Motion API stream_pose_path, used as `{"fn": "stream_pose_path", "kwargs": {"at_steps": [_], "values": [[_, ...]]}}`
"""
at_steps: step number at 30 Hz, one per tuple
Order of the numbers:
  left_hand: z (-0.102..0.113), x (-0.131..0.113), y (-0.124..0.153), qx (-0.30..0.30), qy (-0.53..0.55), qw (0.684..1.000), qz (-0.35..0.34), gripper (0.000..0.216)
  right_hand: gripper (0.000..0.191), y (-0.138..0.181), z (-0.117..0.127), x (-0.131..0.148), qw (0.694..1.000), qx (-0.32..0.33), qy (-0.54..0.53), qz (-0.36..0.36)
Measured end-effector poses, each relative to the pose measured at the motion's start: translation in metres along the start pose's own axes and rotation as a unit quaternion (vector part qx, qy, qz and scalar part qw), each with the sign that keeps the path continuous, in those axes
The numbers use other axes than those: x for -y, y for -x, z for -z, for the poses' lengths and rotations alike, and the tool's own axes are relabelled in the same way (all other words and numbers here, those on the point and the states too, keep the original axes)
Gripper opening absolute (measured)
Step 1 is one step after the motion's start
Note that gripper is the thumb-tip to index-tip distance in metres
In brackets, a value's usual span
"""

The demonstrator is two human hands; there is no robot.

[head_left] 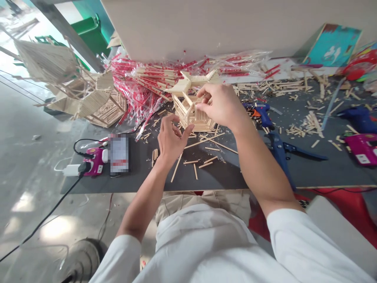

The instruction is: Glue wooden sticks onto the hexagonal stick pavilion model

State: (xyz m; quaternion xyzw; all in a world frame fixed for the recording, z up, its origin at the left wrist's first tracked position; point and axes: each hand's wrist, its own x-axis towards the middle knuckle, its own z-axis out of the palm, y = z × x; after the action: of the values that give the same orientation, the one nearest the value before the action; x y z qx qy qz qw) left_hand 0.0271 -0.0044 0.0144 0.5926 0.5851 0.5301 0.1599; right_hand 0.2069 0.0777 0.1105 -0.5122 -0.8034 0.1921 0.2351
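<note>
A small pavilion-like model [203, 124] built from thin wooden sticks stands on the dark table, its roof part made of closely laid sticks. My right hand [222, 104] reaches over its right side. The thumb and forefinger are bent close together at the model's upright sticks; what they pinch is too small to make out. My left hand [172, 137] is at the model's front left corner, thumb apart from the curled fingers, with nothing visible between them. Loose sticks [196, 171] of several lengths lie in front of the model.
Red-and-clear wrappers with sticks [138, 78] are heaped behind. A larger stick model [88, 102] stands left. A phone-like device [119, 155] lies beside a purple power adapter [96, 161]. To the right are a blue glue gun [263, 112], blue cutters [279, 147] and another purple adapter [362, 147].
</note>
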Motion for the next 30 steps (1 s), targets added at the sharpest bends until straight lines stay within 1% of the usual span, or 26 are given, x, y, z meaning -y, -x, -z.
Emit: {"fn": "stream_pose_path", "kwargs": {"at_steps": [3, 5, 8, 14, 18, 23, 25, 30], "values": [[0.0, -0.004, -0.009, 0.049, -0.011, 0.998, -0.027, 0.054, 0.028, -0.003, -0.004, -0.002, 1.0, -0.013, -0.008, -0.008], [0.0, -0.005, -0.015, 0.082, -0.044, 0.994, -0.054, 0.055, 0.026, -0.005, -0.006, -0.005, 1.0, -0.019, -0.017, -0.011], [0.0, -0.005, -0.024, 0.107, -0.089, 0.986, -0.094, 0.049, 0.022, -0.008, -0.007, -0.01, 0.999, -0.024, -0.03, -0.006], [0.006, -0.006, -0.04, 0.153, -0.106, 0.972, -0.141, 0.046, 0.017, -0.012, -0.009, -0.016, 0.999, -0.027, -0.042, -0.007], [0.005, -0.006, -0.044, 0.147, -0.115, 0.971, -0.151, 0.044, 0.021, -0.014, -0.011, -0.016, 0.999, -0.029, -0.043, -0.014], [-0.005, -0.003, -0.038, 0.117, -0.107, 0.978, -0.135, 0.044, 0.025, -0.014, -0.012, -0.017, 0.999, -0.027, -0.04, -0.009], [-0.009, 0.0, -0.035, 0.105, -0.099, 0.98, -0.135, 0.043, 0.026, -0.013, -0.011, -0.016, 0.999, -0.026, -0.038, -0.013], [-0.011, 0.005, -0.033, 0.097, -0.091, 0.98, -0.146, 0.04, 0.023, -0.012, -0.011, -0.011, 0.999, -0.023, -0.039, -0.022]]}}
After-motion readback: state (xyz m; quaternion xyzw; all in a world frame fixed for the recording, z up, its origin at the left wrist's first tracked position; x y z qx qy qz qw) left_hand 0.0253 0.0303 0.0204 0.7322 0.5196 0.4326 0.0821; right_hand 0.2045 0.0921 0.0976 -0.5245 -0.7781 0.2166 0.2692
